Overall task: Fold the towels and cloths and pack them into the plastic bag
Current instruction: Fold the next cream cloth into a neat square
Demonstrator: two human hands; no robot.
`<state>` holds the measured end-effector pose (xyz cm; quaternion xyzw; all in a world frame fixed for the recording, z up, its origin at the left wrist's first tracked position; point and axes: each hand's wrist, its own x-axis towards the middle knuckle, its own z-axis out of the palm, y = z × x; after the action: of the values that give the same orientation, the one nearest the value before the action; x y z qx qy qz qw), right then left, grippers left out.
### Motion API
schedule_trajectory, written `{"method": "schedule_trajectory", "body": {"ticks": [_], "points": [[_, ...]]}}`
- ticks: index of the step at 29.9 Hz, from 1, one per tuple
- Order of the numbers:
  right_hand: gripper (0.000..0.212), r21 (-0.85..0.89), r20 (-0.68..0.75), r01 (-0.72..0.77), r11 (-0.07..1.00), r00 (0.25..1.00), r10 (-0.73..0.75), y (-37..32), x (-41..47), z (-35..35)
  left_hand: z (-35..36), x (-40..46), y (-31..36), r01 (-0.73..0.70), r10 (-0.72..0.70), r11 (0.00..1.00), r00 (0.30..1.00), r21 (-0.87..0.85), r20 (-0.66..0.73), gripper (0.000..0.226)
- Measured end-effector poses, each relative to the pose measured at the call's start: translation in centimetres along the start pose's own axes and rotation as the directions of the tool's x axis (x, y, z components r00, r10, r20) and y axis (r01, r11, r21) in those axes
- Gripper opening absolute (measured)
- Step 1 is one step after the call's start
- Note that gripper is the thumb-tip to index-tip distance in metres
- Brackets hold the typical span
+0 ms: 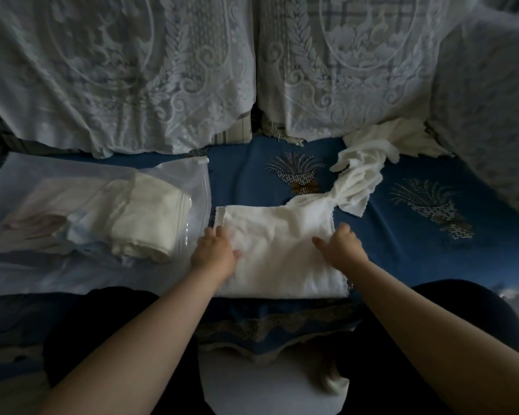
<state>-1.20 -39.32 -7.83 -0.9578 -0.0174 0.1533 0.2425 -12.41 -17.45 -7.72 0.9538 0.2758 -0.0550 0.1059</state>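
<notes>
White towel's (282,250) near corners under hands (215,250).

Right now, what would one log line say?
left hand: on white towel | right hand: on towel | plastic bag: holds folded cloths

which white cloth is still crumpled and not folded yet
The crumpled white cloth at the far right, twisted on the blue cover; the others lie folded under the hands or in the plastic bag.

No text, label, brand or number can be read anywhere. Only woven and beaded ornament is seen on the lace covers (138,70) and the blue spread (402,250).
</notes>
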Motion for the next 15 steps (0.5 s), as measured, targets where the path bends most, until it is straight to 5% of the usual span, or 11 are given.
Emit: {"method": "schedule_trajectory", "body": {"ticks": [2, 9, 12, 15], "points": [[0.072, 0.061, 0.085, -0.123, 0.991, 0.99, 0.117, 0.3, 0.5, -0.7, 0.1, 0.2, -0.3, 0.109, -0.109, 0.994, 0.994, -0.008, 0.002, 0.07], [0.036, 0.38, 0.217, -0.14, 0.914, 0.974, 0.06, 0.6, -0.1, -2.0, 0.1, 1.2, -1.4, 0.254, -0.217, 0.895, 0.966, -0.366, 0.141, 0.048], [0.042, 0.649, 0.04, -0.014, 0.76, 0.999, -0.016, 0.8, -1.0, -3.0, -1.3, 0.6, -1.2, 0.163, -0.213, 0.789, 0.977, -0.593, -0.014, 0.03], [0.053, 0.811, -0.161, 0.189, 0.553, 0.982, -0.101, 0.4, -1.9, -5.1, -4.2, -1.3, 0.1, -0.151, -0.282, 0.512, 0.9, -0.845, -0.331, 0.026]]}}
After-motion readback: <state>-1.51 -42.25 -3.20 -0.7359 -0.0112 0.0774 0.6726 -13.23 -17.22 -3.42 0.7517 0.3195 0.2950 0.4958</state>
